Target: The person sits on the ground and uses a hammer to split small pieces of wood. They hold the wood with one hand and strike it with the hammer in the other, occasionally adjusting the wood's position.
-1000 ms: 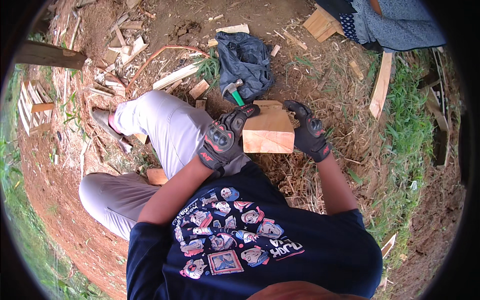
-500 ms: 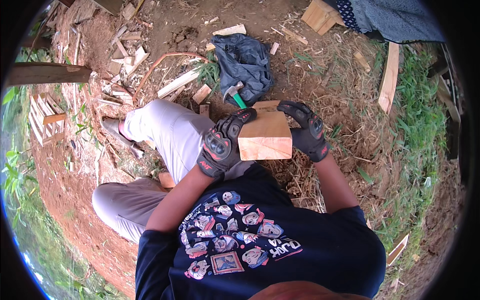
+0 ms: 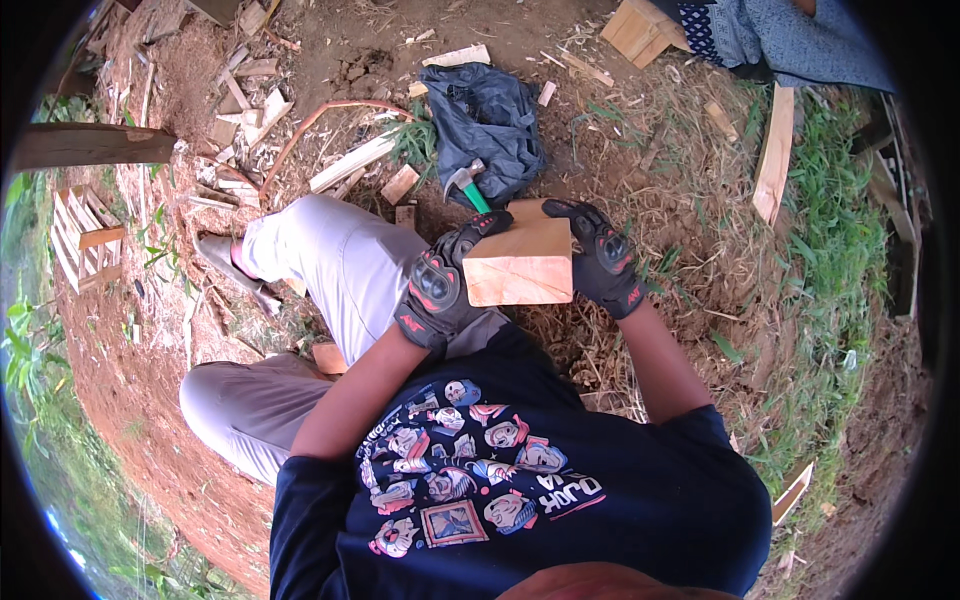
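Both my hands wear black padded gloves with red marks. A pale, square-cut wooden block [image 3: 519,274] is held between them, its end face turned toward me. My left hand [image 3: 445,277] grips the block's left side, fingers bent over its upper edge. On the opposite side, my right hand [image 3: 603,258] is closed on the block, its fingertips at the far right corner. Just beyond the left fingers lies a claw hammer [image 3: 473,190] with a green handle, its head against a dark plastic bag [image 3: 487,130]. The block hides parts of both hands' fingers and thumbs.
Wood offcuts [image 3: 262,118] and chips lie scattered at the far left. A slatted wooden crate [image 3: 88,238] stands at the left, below a thick beam [image 3: 95,148]. Another person's blue-grey clothed leg [image 3: 785,40] is at the far right, beside a large wooden block [image 3: 640,32].
The block has shifted slightly left and away from me, and its top is tilted more out of sight. My right fingers have come in closer onto its far corner.
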A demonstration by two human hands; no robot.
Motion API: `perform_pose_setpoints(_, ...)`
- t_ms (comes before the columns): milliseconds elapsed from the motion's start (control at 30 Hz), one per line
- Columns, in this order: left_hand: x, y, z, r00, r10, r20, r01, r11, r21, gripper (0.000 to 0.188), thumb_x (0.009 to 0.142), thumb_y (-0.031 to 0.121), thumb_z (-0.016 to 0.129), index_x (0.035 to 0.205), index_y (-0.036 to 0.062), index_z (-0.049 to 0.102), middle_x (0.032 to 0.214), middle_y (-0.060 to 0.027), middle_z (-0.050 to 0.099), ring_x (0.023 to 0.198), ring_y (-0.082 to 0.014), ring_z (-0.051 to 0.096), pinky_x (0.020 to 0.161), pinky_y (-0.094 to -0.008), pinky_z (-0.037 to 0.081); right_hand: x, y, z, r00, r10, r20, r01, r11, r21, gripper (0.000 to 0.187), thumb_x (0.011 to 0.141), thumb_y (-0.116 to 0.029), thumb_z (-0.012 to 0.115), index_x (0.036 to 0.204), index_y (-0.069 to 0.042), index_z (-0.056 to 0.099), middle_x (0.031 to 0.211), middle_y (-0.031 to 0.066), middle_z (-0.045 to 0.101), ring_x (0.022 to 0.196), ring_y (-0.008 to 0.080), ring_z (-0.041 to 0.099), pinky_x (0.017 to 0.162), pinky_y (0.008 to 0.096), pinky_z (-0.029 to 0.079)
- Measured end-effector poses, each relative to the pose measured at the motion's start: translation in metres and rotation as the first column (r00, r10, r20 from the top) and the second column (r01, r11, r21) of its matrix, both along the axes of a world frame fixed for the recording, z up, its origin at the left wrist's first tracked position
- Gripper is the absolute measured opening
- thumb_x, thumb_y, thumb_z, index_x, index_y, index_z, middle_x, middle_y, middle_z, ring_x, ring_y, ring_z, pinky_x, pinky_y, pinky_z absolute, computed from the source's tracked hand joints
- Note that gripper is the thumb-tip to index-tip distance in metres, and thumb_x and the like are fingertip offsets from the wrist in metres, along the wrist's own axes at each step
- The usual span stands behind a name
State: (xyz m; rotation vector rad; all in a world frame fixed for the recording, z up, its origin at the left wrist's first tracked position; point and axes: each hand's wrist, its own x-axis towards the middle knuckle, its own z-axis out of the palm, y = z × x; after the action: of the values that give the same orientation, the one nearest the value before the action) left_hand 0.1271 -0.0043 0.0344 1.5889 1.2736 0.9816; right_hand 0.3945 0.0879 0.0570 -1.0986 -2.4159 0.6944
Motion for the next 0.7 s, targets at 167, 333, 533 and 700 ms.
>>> perform_pose_setpoints(167, -0.004, 0.009, -0.012, 0.985, 0.164, 0.054, -0.163, 0.986, -0.035, 0.037, 0.101, 0.019, 0.077, 0.134, 0.0041, 0.069, 0.122, -0.016, 0.078, 0.116, -0.0332, 0.074, 0.099, -0.0431, 0.057, -0.009, 0.007, -0.008, 0.987, -0.122, 0.103, 0.141, 0.97, -0.198, 0.065, 0.081, -0.034, 0.093, 0.136, -0.011, 0.067, 0.124, 0.0147, 0.075, 0.113, 0.0346, 0.073, 0.099, 0.0475, 0.058)
perform_pose_setpoints(333, -0.021, 0.047, 0.016, 0.745, 0.445, 0.497, -0.223, 0.868, -0.443, 0.046, 0.102, 0.024, 0.076, 0.138, -0.0028, 0.064, 0.122, -0.0202, 0.076, 0.116, -0.0314, 0.074, 0.099, -0.0433, 0.057, -0.021, 0.031, -0.017, 0.99, -0.096, 0.104, 0.129, 0.913, -0.386, 0.065, 0.083, -0.05, 0.09, 0.132, -0.013, 0.069, 0.122, 0.0154, 0.075, 0.113, 0.0367, 0.073, 0.097, 0.0469, 0.057)
perform_pose_setpoints(533, -0.089, 0.031, 0.019, 0.838, 0.535, -0.108, -0.505, 0.835, 0.219, 0.058, 0.094, 0.03, 0.083, 0.137, -0.003, 0.065, 0.11, -0.0158, 0.081, 0.102, -0.0292, 0.079, 0.092, -0.0385, 0.061, -0.088, 0.035, 0.031, 0.972, -0.136, -0.194, 0.023, 0.87, -0.492, 0.052, 0.098, -0.031, 0.081, 0.138, -0.002, 0.063, 0.125, 0.0142, 0.074, 0.116, 0.024, 0.07, 0.101, 0.0408, 0.054)
perform_pose_setpoints(700, -0.15, 0.004, 0.066, 0.036, 0.541, 0.84, -0.285, 0.811, -0.51, 0.062, 0.086, 0.024, 0.092, 0.134, -0.0036, 0.065, 0.118, -0.0163, 0.078, 0.106, -0.0291, 0.078, 0.09, -0.0392, 0.062, -0.18, 0.01, 0.055, 0.879, -0.286, -0.383, -0.05, 0.742, -0.669, 0.057, 0.101, -0.042, 0.075, 0.138, -0.001, 0.065, 0.125, 0.0146, 0.075, 0.114, 0.0231, 0.072, 0.099, 0.0391, 0.055)
